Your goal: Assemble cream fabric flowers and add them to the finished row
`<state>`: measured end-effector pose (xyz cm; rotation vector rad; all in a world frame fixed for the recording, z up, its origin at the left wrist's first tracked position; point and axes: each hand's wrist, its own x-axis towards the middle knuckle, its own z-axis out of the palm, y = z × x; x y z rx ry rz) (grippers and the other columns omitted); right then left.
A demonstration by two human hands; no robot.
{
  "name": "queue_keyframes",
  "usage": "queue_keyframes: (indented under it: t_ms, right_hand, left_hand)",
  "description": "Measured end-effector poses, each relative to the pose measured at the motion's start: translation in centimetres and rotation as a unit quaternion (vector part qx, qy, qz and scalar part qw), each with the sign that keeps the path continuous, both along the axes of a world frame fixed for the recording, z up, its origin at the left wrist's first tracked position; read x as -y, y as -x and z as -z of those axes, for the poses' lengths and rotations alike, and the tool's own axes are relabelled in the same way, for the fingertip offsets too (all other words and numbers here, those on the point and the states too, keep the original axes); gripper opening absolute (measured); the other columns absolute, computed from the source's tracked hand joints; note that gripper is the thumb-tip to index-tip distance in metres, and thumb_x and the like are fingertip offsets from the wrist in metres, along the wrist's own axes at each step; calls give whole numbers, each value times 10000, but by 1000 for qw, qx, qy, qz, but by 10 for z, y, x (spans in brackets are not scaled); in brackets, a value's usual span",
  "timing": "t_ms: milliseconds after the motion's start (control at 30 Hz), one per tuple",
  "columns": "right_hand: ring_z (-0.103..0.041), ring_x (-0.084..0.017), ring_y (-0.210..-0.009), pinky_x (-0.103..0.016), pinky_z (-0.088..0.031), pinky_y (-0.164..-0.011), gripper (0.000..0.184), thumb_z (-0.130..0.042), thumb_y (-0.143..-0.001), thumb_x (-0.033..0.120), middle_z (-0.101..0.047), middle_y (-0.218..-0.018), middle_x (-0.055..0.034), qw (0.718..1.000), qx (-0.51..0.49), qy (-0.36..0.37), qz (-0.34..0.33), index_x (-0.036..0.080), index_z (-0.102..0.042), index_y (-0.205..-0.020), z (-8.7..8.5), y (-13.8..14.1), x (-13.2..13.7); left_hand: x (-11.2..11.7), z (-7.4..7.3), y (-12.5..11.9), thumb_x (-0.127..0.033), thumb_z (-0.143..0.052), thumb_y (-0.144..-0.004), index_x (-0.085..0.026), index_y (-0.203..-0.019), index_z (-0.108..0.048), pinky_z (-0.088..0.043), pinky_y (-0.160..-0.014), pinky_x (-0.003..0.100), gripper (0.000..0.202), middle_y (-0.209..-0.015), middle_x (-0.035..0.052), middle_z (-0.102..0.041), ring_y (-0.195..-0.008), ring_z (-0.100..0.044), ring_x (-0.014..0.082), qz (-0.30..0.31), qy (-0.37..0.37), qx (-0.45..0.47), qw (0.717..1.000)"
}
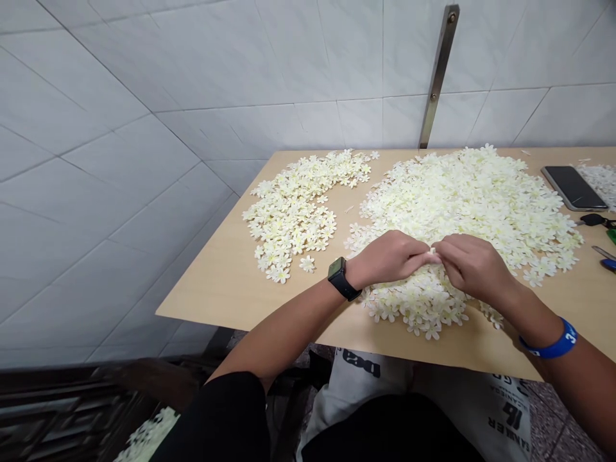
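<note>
Over the large pile of white artificial flowers (462, 192), my two hands meet fingertip to fingertip. My left hand (392, 256), with a black watch on its wrist, is closed in a pinch. My right hand (474, 263), with a blue wristband behind it, pinches at the same spot. Between the fingertips shows a small white piece (433, 253), which looks like part of a flower; the fingers cover most of it. A smaller heap of yellowish-white flowers (293, 218) lies to the left of my hands, with a single flower (307, 264) beside it.
The tan board tabletop (221, 276) meets a tiled wall at the back. At the right lie a phone (575, 187), a black key-like object (593, 219), a blue-handled tool (609, 264) and small white pieces (600, 179). More flowers (149, 436) show low at left.
</note>
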<state>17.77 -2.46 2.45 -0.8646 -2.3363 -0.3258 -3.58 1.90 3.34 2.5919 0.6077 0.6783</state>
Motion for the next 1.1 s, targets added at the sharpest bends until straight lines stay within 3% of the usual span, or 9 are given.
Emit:
queue_keyframes:
  t_ms: [133,200,333,400,500,667,833,967,1100]
  right_hand:
    - [-560,-183,-647,-309,-383,-604,177,-490,-1016,208,-625,-704,-38,998,-47,12,42,219,-605,-881,1,1,-2]
    - [-572,-184,-655,-306,-394,-603,144,-498,-1022,237,-636,-730,-42,997,-52,13,58,215,-613,-937,3,0,-3]
    - [-579,-179,-677,-294,-401,-595,106,-504,-1009,180,-648,-777,-47,997,-48,13,66,200,-608,-999,7,-3,-5]
    - [-569,-183,-689,-303,-386,-596,145,-487,-1000,131,-647,-778,-49,997,-23,5,69,202,-610,-971,6,-5,-5]
    - [-476,-175,-621,-320,-319,-555,226,-469,-987,89,-581,-691,-31,997,47,-25,53,211,-596,-846,-1,-5,-1]
    - [-380,-157,-564,-328,-264,-526,306,-482,-972,67,-498,-602,-10,992,93,-81,1,211,-542,-708,-12,4,8]
    - [-449,-137,-536,-289,-314,-516,253,-514,-944,118,-531,-593,3,1000,19,9,15,211,-526,-709,-7,5,8]
    - [-514,-114,-536,-249,-373,-538,157,-544,-914,141,-583,-628,18,994,-66,87,30,202,-559,-770,-4,4,4]
    - [-477,-109,-506,-257,-348,-514,168,-550,-930,160,-560,-612,21,995,-57,78,40,198,-561,-767,-4,1,2]
  left_hand:
    - [3,-1,0,-169,-387,-1016,-172,-933,-616,-478,-697,265,243,-845,47,-746,-748,-681,148,10,30,31,999]
    - [3,-1,-2,-92,-376,-970,-166,-1049,-607,-495,-728,266,255,-922,58,-756,-800,-694,155,-13,38,33,999]
    - [2,0,-2,-151,-389,-1007,-156,-1112,-609,-458,-704,285,244,-941,78,-747,-834,-686,193,-27,7,-20,999]
    - [1,-1,0,-281,-391,-1059,-157,-1082,-626,-414,-666,289,267,-929,83,-743,-810,-672,201,-18,-9,-51,998]
    - [0,-7,2,-441,-353,-1084,-163,-848,-637,-342,-611,289,462,-801,63,-714,-680,-615,168,-16,-14,-76,997]
    - [4,-11,2,-516,-397,-1062,-162,-706,-580,-274,-564,299,535,-647,42,-641,-586,-549,147,-4,-53,-109,993]
    - [12,-13,0,-373,-394,-1074,-158,-825,-559,-259,-544,313,369,-704,52,-647,-580,-543,160,-20,-96,-168,981]
    - [12,-17,0,-153,-433,-984,-167,-879,-549,-304,-578,294,157,-774,39,-680,-642,-570,158,-7,-52,-153,987]
    - [7,-15,1,-148,-423,-983,-171,-893,-567,-335,-621,283,171,-850,34,-708,-730,-604,158,12,6,-100,995]
